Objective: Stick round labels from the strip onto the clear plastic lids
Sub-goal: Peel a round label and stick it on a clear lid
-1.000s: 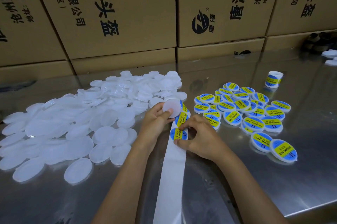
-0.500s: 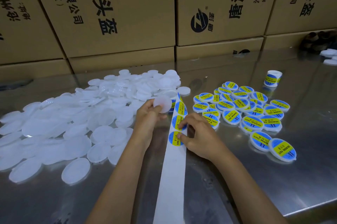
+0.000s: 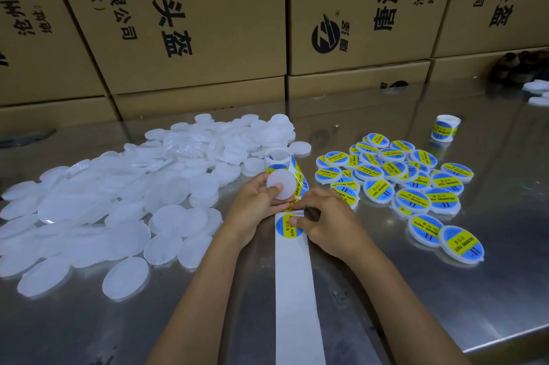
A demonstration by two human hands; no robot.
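Note:
My left hand [image 3: 255, 204] holds one clear plastic lid [image 3: 280, 187] upright between thumb and fingers, just above the label strip. The white backing strip [image 3: 294, 284] runs from the roll [image 3: 277, 161] toward me down the table's middle. My right hand [image 3: 323, 219] lies on the strip, its thumb on a blue-and-yellow round label [image 3: 286, 226] and its fingers at a label being peeled just behind it. A big heap of bare lids [image 3: 124, 195] lies to the left. Labelled lids [image 3: 410, 183] are piled to the right.
The work surface is a shiny steel table [image 3: 445, 305] whose front edge runs at lower right. Cardboard boxes [image 3: 208, 22] wall off the back. A second label roll [image 3: 444, 128] stands at the back right, with a few white lids [image 3: 537, 92] near the far right edge.
My left hand brought the lid down closer to the strip and my right hand. The strip was drawn toward me; the right hand's fingers shifted onto the label nearest the roll.

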